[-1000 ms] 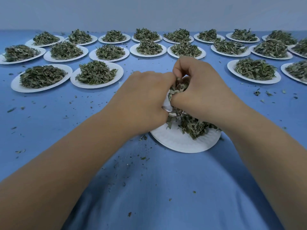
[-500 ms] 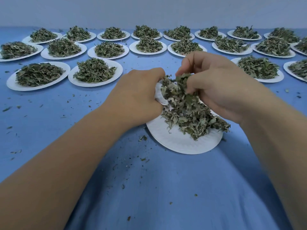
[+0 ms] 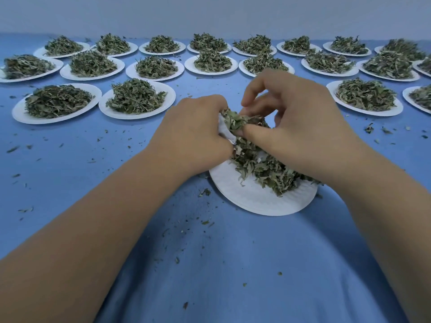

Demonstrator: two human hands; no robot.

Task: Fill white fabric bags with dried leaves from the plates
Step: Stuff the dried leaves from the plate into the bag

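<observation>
Two hands are working over the near plate (image 3: 251, 199); the change in the last second is all on the right side.

- Far left: left plates (image 3: 18, 113) sit heaped on the blue worktop (image 3: 210, 264), not yet started.
- Left hand (image 3: 193, 138): fist curled round the bag (image 3: 225, 134), same spot as a second ago, just above the near plate's left edge. Only a fold of white fabric shows past the knuckles.
- Bag heading: the mouth faces right and a little up, toward the other hand. Long axis looks to run roughly left-right inside the fist, but the body is hidden, so that's a guess.
- Clump (image 3: 235, 120): half a second ago it was lifted clear of the pile. Now it sits right at the bag mouth, partly in.
- Right hand (image 3: 307, 129): thumb and curled fingers (image 3: 255, 88) pinch the clump and press it toward the opening, after scooping off the plate.
- Pile (image 3: 268, 169): still plenty left, spread across the right half of the near plate under the right wrist.
- Far right: right plates (image 3: 373, 113) also heaped; crumbs (image 3: 369, 129) are scattered nearby.

Read: one more handful is going in, in a scoop-and-stuff cycle. I can't judge how full the bag is. With this plate far from cleared, the task looks early.
</observation>
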